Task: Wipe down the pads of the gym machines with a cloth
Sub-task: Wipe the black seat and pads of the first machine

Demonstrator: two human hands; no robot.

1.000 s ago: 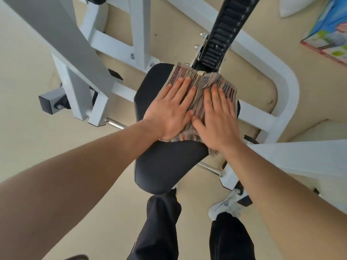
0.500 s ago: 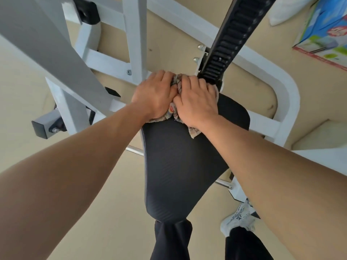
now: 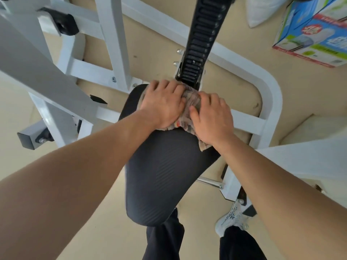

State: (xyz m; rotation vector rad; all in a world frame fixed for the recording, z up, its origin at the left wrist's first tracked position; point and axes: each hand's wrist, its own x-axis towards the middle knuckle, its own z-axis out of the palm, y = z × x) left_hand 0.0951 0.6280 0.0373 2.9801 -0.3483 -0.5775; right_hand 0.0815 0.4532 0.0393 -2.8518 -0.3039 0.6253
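A black ribbed seat pad (image 3: 165,177) of a white gym machine fills the middle of the head view. A striped, bunched cloth (image 3: 189,107) lies on the pad's far end, just below the black notched post (image 3: 201,42). My left hand (image 3: 163,104) presses on the cloth's left part with fingers curled over its far edge. My right hand (image 3: 212,117) presses on its right part, fingers bent. A corner of cloth sticks out under my right wrist. Most of the cloth is hidden under both hands.
White frame tubes (image 3: 270,102) surround the seat on the left, far side and right. A grey beam (image 3: 37,59) crosses at upper left. A colourful box (image 3: 315,30) lies on the beige floor at upper right. My dark trousers and a white shoe (image 3: 231,218) are below.
Both hands pushed the cloth from the pad's middle to its far end and bunched it. Since half a second ago the hands have spread slightly apart, the right one drawn back a little.
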